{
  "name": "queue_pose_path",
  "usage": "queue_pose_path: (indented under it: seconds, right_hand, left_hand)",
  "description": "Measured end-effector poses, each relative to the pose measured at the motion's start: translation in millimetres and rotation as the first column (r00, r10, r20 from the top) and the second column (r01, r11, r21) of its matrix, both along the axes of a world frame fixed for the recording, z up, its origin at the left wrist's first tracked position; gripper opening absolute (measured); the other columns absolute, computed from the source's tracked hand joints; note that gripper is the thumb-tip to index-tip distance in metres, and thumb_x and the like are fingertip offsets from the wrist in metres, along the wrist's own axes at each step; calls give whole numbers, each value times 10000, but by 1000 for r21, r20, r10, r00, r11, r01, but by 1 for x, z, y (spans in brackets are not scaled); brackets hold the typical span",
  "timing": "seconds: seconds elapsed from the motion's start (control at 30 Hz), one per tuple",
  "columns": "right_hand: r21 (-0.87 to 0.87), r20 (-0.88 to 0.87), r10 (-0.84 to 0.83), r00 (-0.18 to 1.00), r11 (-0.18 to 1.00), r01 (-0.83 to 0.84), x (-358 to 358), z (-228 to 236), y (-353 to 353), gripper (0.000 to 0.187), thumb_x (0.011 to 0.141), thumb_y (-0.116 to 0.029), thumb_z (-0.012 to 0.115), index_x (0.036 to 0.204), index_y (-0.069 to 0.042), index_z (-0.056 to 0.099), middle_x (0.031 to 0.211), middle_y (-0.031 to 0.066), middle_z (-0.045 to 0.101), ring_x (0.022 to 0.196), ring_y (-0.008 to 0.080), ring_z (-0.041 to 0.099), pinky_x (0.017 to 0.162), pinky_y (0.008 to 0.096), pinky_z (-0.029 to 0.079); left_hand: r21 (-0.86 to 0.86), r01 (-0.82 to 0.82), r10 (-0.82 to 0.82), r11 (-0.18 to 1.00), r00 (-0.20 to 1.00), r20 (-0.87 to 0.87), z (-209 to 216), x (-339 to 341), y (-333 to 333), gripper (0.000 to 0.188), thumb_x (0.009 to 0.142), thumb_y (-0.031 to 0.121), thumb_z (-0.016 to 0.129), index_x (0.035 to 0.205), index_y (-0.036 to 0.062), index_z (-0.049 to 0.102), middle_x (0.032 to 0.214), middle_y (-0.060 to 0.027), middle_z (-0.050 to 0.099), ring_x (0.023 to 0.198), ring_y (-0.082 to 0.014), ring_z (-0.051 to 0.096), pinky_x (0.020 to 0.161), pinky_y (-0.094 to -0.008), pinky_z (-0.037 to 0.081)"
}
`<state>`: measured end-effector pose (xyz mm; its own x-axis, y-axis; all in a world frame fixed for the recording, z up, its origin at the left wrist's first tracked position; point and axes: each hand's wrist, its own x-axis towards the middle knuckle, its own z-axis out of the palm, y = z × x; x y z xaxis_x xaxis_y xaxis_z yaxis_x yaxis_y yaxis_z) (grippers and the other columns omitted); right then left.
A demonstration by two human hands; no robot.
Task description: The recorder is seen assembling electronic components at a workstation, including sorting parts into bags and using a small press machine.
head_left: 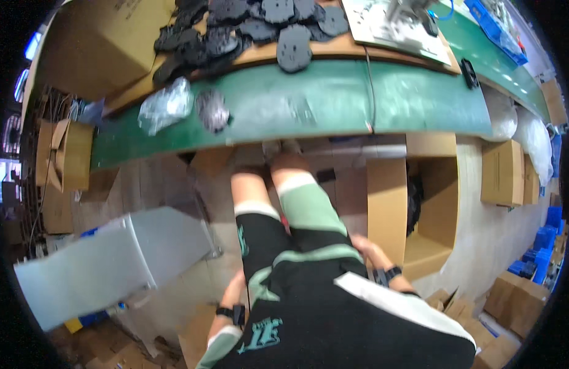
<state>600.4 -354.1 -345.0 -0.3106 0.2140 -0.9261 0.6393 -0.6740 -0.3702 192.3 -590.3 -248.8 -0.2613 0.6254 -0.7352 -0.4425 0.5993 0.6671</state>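
Observation:
My left hand (237, 284) is down beside my left hip, with a dark band (236, 315) on its wrist. On the other side, my right hand (363, 246) lies next to my right thigh, close to an upright cardboard box, and also wears a dark wristband (386, 275). The fingers of both hands are mostly hidden or blurred, so any hold is unclear. In front of me, on a green bench (334, 92), lie a crumpled clear plastic bag (166, 107) and a dark oval piece (212, 111). Behind them is a pile of flat black plastic parts (295, 48).
A tall open carton (432, 243) with something black inside stands on the right. A pale panel-like surface (81, 270) is at left. More boxes (503, 172) sit farther right. A machine on a white plate (395, 31) and a blue crate (497, 31) are on the bench.

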Motion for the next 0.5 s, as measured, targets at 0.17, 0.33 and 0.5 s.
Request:
queue_pose_path:
  seconds: [0.17,0.33,0.5]
  right_hand:
    - [162,-17,8,1000,987,-5,42,-51,-39,729,904,-566,539,1235,79,615,1221,222,666,1158,316,598,994,403,448]
    - [-40,345,-407,846,894,446,5,11,-2,492,904,-366,605,1193,25,679,1132,197,700,1098,312,629,943,425,490]
    - [-15,377,-64,924,997,76,48,8,-5,429,943,-343,547,1148,7,683,1082,210,708,1038,347,653,918,451,504]
  left_hand:
    - [-253,331,-332,909,942,37,-41,-5,58,478,986,383,516,1268,13,627,1193,-191,676,1041,-257,640,930,-410,491]
    - [-336,597,-649,728,759,-58,-43,-32,122,458,979,366,522,1231,4,643,1137,-225,687,1013,-279,658,905,-421,497]
    - [-336,619,-698,710,683,-217,-81,-77,168,431,958,339,534,1173,-14,653,1045,-276,679,972,-330,680,865,-442,504]
